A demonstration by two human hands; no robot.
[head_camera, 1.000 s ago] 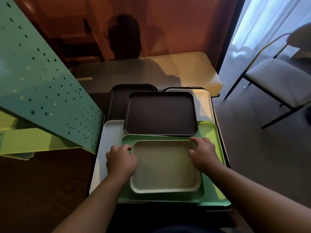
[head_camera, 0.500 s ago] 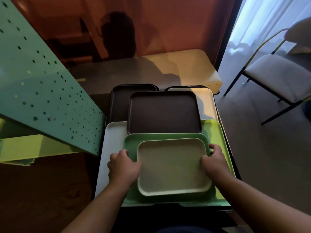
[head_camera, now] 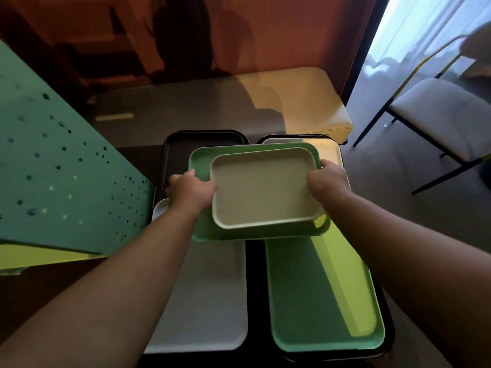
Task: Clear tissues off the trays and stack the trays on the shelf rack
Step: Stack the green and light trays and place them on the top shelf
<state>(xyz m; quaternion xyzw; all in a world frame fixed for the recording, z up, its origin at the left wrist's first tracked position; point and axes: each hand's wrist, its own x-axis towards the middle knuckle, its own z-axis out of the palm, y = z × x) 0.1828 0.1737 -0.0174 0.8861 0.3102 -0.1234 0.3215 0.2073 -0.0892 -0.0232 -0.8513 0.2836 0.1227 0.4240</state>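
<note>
Green tray (head_camera: 202, 160) carrying beige tray (head_camera: 263, 189), left hand (head_camera: 190, 191), right hand (head_camera: 328, 181) gripping

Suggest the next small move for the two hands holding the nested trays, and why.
Probably swing the pair left toward the green perforated rack. Both the left hand and right hand grip the green tray with the beige tray nested inside, raised above the table trays, and no tissues show.

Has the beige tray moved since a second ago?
Yes. The beige tray, nested in the green tray, has been lifted by both hands and carried away from the person, now covering the brown tray it earlier sat in front of.
</note>
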